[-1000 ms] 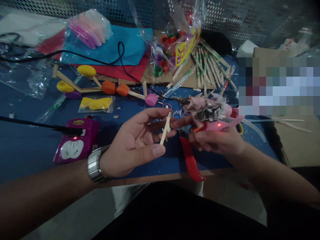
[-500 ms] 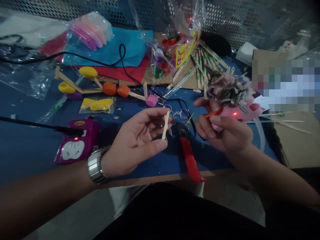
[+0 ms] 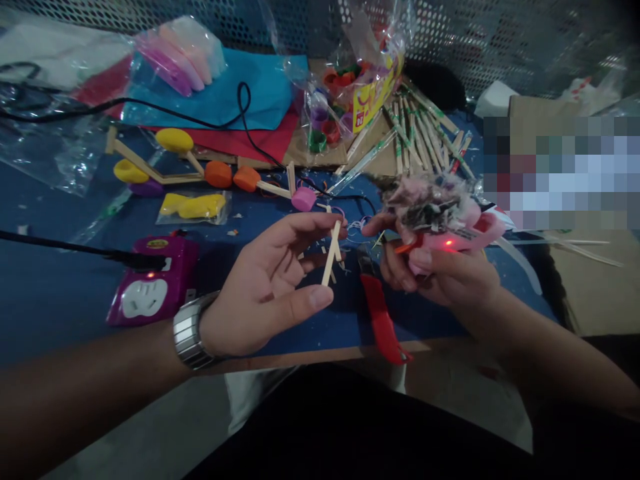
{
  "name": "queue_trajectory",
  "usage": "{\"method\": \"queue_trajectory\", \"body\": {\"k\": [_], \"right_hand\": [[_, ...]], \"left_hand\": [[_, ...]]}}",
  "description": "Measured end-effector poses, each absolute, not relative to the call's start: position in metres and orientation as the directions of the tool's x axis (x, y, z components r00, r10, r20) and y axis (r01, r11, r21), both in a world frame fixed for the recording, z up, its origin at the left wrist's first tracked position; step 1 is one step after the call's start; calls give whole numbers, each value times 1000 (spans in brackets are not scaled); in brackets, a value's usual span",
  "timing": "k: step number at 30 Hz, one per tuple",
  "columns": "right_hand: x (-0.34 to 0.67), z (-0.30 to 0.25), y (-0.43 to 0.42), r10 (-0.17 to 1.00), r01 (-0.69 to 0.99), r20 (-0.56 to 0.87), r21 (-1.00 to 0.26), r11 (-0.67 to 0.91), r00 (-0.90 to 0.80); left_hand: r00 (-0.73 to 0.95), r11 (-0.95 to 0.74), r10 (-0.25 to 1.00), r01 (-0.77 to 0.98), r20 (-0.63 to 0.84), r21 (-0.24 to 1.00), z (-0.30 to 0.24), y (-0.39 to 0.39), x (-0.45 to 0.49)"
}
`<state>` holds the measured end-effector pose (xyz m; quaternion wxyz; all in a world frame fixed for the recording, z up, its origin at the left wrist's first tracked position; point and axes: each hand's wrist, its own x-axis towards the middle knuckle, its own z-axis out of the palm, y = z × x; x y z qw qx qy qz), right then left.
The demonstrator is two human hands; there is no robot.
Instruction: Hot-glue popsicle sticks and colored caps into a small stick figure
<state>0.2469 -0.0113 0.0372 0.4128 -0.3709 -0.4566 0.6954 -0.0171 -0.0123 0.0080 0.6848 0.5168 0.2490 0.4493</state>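
Note:
My left hand point(image 3: 273, 287), with a metal watch on the wrist, pinches a short wooden stick point(image 3: 331, 252) upright between thumb and fingers above the blue table point(image 3: 60, 293). My right hand point(image 3: 440, 273) is closed round a pink glue gun point(image 3: 457, 237) with a red light lit; its top is caked with scraps and fluff. The gun's tip points left toward the stick, a short gap away. A red-handled cutter point(image 3: 379, 313) lies on the table between the two hands.
A purple power strip point(image 3: 153, 280) with a black cable sits at left. Coloured caps on sticks point(image 3: 220, 175), a pile of wooden sticks point(image 3: 420, 137), plastic bags, blue and red felt sheets point(image 3: 260, 100) and cardboard point(image 3: 585, 280) crowd the back and right.
My right hand lifted the glue gun up and to the right, then brought it back down toward the stick. My left hand and the stick barely moved.

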Motion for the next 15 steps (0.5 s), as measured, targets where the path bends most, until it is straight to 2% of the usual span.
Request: {"method": "queue_trajectory", "body": {"k": [5,15], "right_hand": [[251,33,-16,847,-117,-229,-940,-321,-479],[252,27,-13,868,-148,-200,-944,-296,-455]], "left_hand": [[494,109,860,-422,128,900,7,-13,-15],[491,121,864,-415,111,902,5,-10,-15]]}}
